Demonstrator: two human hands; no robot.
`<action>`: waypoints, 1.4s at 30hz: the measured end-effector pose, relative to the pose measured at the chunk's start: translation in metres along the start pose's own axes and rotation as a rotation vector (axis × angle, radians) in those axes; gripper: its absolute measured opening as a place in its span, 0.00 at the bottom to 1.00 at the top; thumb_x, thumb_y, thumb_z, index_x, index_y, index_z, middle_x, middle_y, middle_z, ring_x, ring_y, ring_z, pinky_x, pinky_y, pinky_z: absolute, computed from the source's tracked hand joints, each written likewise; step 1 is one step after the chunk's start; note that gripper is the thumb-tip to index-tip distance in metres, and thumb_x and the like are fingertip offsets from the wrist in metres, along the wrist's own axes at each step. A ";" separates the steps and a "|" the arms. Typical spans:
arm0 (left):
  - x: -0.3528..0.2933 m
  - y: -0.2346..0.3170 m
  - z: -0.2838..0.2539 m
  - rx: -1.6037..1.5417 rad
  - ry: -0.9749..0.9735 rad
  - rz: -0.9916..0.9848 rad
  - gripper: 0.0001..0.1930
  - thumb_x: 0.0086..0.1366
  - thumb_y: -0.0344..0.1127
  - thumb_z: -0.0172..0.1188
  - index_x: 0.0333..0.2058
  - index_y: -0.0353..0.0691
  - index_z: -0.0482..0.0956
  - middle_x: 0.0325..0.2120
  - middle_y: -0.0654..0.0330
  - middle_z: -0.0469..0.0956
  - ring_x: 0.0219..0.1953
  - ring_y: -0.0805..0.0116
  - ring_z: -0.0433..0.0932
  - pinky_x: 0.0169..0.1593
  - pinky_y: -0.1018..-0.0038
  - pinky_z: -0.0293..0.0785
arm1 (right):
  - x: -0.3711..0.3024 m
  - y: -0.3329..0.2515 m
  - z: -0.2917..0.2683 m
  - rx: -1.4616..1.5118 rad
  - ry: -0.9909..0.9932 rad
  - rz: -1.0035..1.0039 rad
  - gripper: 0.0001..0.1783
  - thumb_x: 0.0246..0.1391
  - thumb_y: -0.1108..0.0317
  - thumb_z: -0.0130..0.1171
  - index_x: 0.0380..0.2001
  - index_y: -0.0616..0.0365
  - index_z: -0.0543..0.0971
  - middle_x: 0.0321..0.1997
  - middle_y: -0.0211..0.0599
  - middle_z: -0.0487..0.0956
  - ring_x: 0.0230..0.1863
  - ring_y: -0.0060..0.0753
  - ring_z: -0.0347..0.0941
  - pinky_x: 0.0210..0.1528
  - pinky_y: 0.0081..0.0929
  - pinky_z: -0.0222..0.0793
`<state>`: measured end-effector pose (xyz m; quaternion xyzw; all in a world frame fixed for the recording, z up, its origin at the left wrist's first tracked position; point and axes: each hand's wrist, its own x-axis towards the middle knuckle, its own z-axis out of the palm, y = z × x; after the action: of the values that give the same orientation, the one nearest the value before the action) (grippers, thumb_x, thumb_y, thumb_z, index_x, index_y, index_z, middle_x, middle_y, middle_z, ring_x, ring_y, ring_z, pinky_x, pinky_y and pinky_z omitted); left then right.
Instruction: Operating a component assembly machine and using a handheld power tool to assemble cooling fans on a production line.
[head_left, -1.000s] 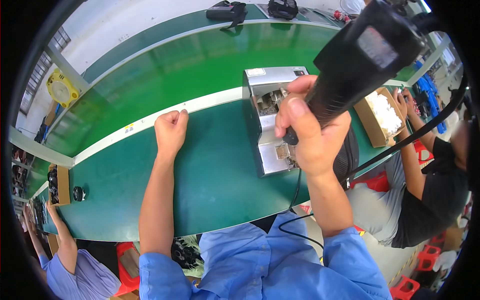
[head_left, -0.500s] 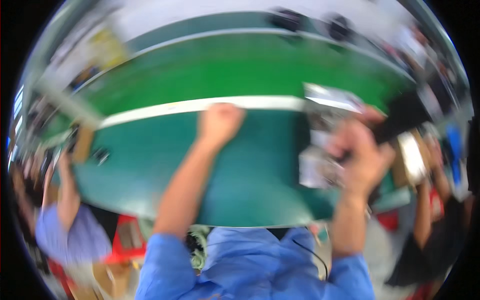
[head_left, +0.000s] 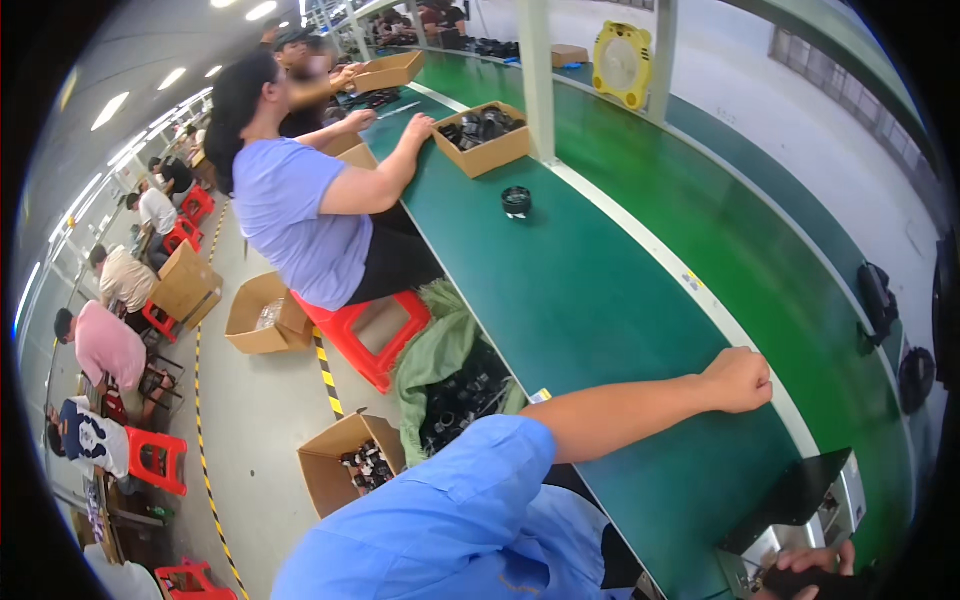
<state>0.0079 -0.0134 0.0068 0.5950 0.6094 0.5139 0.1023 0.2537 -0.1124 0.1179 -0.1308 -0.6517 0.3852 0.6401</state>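
Note:
My left hand (head_left: 738, 380) is closed in a fist near the white strip (head_left: 690, 285) along the far edge of the green table (head_left: 640, 345). Nothing shows sticking out of the fist. At the lower right rim, my right hand (head_left: 800, 590) is partly cut off by the dark edge of the view. Its fingers curl about a black object (head_left: 815, 578) whose kind I cannot make out. Right beside it on the table stands a metal fixture (head_left: 846, 495) with a black plate (head_left: 790, 500).
A round black part (head_left: 516, 202) lies on the table, beyond it a cardboard box (head_left: 490, 155) of black parts. A co-worker in lilac (head_left: 290, 200) sits on a red stool (head_left: 375, 340). By my left side are a green sack (head_left: 425, 375) and a carton (head_left: 330, 465); a yellow fan (head_left: 621, 65) stands behind.
My view has swung far to the left, bringing the co-worker and floor into sight. The left hand stays a fist by the white strip; the right hand stays by the metal fixture.

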 end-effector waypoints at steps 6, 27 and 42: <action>0.005 0.001 0.001 -0.016 -0.044 -0.019 0.15 0.51 0.33 0.54 0.09 0.36 0.68 0.11 0.49 0.70 0.19 0.47 0.73 0.27 0.57 0.69 | -0.005 0.009 0.000 0.071 -0.074 -0.037 0.36 0.57 0.51 0.56 0.57 0.65 0.58 0.27 0.46 0.72 0.21 0.37 0.70 0.22 0.33 0.71; 0.004 0.002 0.002 -0.009 -0.048 0.011 0.15 0.50 0.32 0.54 0.08 0.35 0.66 0.11 0.49 0.69 0.17 0.47 0.71 0.24 0.58 0.66 | -0.057 0.047 0.022 -0.287 0.094 -0.142 0.24 0.58 0.67 0.55 0.48 0.72 0.59 0.19 0.41 0.71 0.16 0.30 0.65 0.18 0.25 0.62; 0.003 0.005 0.000 0.047 -0.093 0.014 0.15 0.50 0.32 0.53 0.08 0.36 0.66 0.10 0.50 0.68 0.18 0.48 0.72 0.25 0.58 0.67 | -0.058 0.050 0.030 -0.425 0.212 -0.212 0.31 0.59 0.58 0.55 0.54 0.71 0.58 0.17 0.32 0.68 0.15 0.26 0.63 0.21 0.22 0.60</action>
<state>0.0100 -0.0115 0.0117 0.6245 0.6118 0.4722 0.1129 0.2182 -0.1274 0.0450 -0.2328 -0.6573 0.1546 0.6999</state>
